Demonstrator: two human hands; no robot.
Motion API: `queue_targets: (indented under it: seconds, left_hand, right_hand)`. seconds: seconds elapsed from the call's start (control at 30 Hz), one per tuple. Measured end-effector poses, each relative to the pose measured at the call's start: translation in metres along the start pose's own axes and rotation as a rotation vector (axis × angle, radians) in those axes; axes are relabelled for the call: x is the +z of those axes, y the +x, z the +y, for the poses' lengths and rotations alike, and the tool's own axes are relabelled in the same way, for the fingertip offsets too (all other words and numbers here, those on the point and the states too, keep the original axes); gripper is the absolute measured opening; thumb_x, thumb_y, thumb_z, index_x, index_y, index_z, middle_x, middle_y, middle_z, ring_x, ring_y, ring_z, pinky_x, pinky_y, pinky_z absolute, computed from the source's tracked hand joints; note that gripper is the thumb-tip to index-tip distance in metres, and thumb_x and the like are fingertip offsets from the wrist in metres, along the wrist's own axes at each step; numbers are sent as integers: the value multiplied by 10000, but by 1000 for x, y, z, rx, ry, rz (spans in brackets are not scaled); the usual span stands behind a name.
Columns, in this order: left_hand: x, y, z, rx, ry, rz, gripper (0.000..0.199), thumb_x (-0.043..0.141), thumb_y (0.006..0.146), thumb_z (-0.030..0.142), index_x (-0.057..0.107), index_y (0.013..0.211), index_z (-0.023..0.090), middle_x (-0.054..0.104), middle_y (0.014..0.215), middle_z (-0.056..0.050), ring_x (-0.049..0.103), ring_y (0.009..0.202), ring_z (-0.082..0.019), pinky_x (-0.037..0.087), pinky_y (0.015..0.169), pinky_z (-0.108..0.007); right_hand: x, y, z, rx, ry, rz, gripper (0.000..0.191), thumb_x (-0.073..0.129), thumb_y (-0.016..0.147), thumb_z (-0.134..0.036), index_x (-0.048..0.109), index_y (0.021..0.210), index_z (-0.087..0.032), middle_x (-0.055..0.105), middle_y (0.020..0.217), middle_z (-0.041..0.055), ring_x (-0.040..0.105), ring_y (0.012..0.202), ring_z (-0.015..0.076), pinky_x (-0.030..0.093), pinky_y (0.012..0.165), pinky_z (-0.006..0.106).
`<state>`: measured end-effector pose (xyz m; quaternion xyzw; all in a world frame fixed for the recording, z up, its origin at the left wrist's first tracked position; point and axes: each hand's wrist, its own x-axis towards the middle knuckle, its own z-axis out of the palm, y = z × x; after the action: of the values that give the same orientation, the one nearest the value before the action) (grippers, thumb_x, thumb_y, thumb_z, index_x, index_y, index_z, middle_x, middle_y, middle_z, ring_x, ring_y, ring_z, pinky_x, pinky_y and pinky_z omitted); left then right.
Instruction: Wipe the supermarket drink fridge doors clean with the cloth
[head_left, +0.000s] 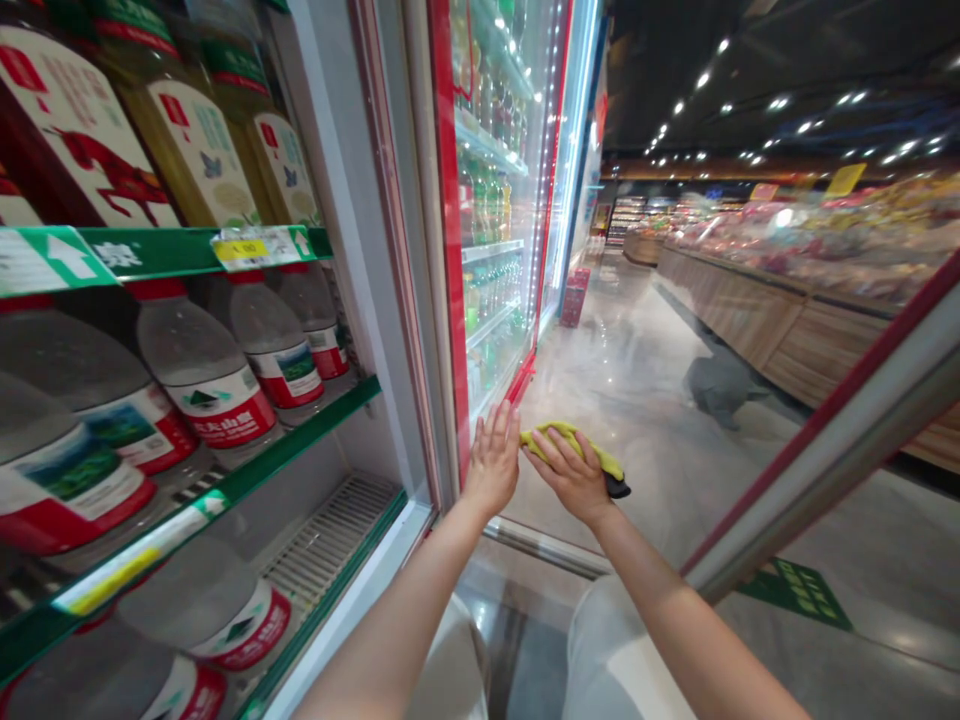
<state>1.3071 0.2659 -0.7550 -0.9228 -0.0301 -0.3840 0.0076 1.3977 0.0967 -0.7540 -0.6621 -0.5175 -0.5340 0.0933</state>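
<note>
A glass cooler door [660,490] with a red and silver frame stands open in front of me. My left hand [493,458] lies with its fingers stretched out against the red edge of the door frame, low on the hinge side. Close beside it, my right hand [571,470] presses a yellow cloth [611,464] flat against the lower part of the glass. A dark piece [619,487] shows under the cloth near my wrist. Part of the cloth is hidden beneath my fingers.
To my left, green-edged cooler shelves [315,430] hold water bottles [217,400] with red caps and larger drink bottles [199,150]. Another lit drinks cooler [491,200] stands ahead. Through the glass are a shiny floor [600,370] and a wood-panelled display [780,320].
</note>
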Motion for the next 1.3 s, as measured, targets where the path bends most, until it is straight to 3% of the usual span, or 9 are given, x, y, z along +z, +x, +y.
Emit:
queue_targets:
  seconds: [0.1,0.2,0.3,0.6,0.77,0.87,0.97,1.17,1.3]
  left_hand:
    - [-1,3,3,43,-17,-7,930,444,895,25,-92,1637,188,162,1713,-170,61,1596,-276,244,1273,-550]
    - [0,10,11,21,-36,10,944,475,896,57,-104,1633,159,147,1712,-195,64,1595,-291,253,1270,-551]
    - [2,14,22,-22,-48,20,971,519,905,110,-130,1626,137,106,1714,-211,85,1593,-312,266,1266,-551]
    - [-2,5,26,23,-41,7,948,516,897,81,-51,1646,207,78,1729,-151,77,1596,-305,239,1275,-554]
    - [-1,20,30,79,-41,38,913,501,915,86,-29,1647,220,117,1726,-141,66,1598,-290,207,1281,-568]
    - [1,32,41,104,-57,67,914,502,916,83,-29,1647,221,117,1727,-137,65,1597,-295,216,1278,-575]
    - [4,36,55,140,-56,82,919,501,907,71,-24,1647,217,127,1726,-131,81,1596,-285,217,1285,-554]
    - [10,29,67,223,-73,51,912,505,897,76,6,1649,208,137,1724,-122,69,1597,-279,207,1293,-531]
    - [11,38,76,252,-95,75,906,516,902,73,15,1648,189,152,1719,-139,35,1598,-278,169,1300,-542]
  right_hand:
    - [-12,21,22,9,-23,-10,338,511,1033,-208,671,1305,-327,647,1424,-39,410,1466,163,137,1308,426]
    - [-28,48,56,155,-99,124,368,557,1013,-204,658,1335,-350,645,1427,-9,436,1456,197,197,1287,456]
    - [-38,51,77,248,-158,209,426,606,978,-171,647,1357,-361,645,1418,24,436,1459,223,271,1254,482]
    - [-16,-23,27,153,-119,119,321,585,999,-188,711,1240,-359,721,1273,-19,414,1452,166,204,1282,436]
    - [-30,6,55,124,-33,13,416,599,994,-201,636,1350,-413,648,1423,-37,432,1445,157,180,1280,424]
    - [-46,23,87,213,-83,68,472,601,989,-198,595,1398,-433,624,1451,-20,440,1446,193,234,1257,457]
    - [-56,14,102,322,-160,159,474,605,977,-195,608,1394,-420,616,1451,16,451,1437,239,285,1229,497]
    - [-45,-52,67,430,-198,162,491,578,959,-147,635,1364,-419,648,1378,39,460,1416,247,309,1214,525]
    - [-50,-45,67,360,-121,75,488,537,971,-120,648,1338,-423,664,1356,10,477,1400,201,276,1242,489]
